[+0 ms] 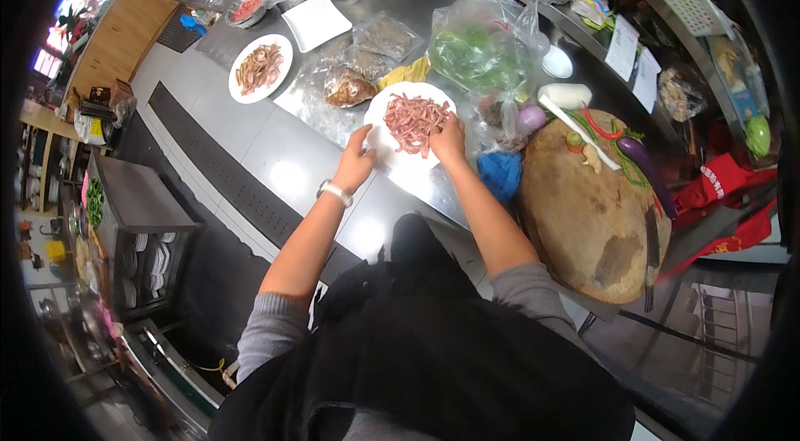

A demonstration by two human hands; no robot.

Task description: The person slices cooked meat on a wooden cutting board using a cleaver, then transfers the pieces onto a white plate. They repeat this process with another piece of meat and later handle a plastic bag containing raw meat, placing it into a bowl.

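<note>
A white plate heaped with pinkish sliced meat strips lies in front of me on the steel worktable. My left hand, with a pale band at the wrist, grips the plate's left rim between thumb and fingers. On the opposite side, my right hand reaches over the rim, its fingertips at the edge of the meat. Whether those fingers pinch any strips is hidden. Behind the plate are a yellow cloth and a plastic bag of brownish food.
A round wooden chopping block on the right carries a cleaver, an eggplant and peppers. Beside it lies a blue cloth. A second meat plate, a square white plate and a bag of greens stand farther back.
</note>
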